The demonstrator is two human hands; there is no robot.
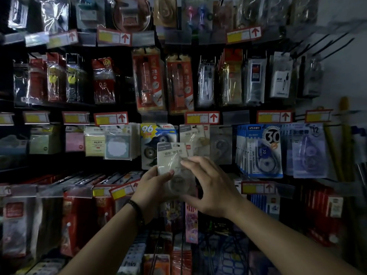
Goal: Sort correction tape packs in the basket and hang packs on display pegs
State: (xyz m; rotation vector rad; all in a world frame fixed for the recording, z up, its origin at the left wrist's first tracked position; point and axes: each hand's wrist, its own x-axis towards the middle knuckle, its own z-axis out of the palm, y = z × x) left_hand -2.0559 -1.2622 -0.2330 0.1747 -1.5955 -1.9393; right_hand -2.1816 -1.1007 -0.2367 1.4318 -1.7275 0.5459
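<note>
1. Your left hand (pixel 153 185), with a dark bead bracelet (pixel 137 209) on the wrist, grips the left edge of a grey correction tape pack (pixel 172 155). The thumb is curled over the front and the fingers are hidden behind.
2. Your right hand (pixel 214 187) comes in from 4 o'clock. Its fingers are spread and bent over the pack's right side, the fingertips (pixel 184 162) lie on the front, and the thumb reaches under the lower right corner, so the pack is pinched between them.
3. You hold the pack upright in front of the display wall, raised off any peg. It sits dead centre, overlapping the hanging stock behind.
4. Just behind it at 1 o'clock hangs a matching grey pack (pixel 193 135).
5. At 11 o'clock from it hangs a blue pack marked 96 (pixel 156 138).
6. Out at 3 o'clock hangs a row of blue packs marked 30 (pixel 264 151).
7. At 9 o'clock hang pastel sticky-note pads (pixel 117 142).
8. At 12 o'clock runs a strip of price tags with red arrows (pixel 202 117), and above it hang red pencil-lead packs marked 2B (pixel 149 80).
</note>
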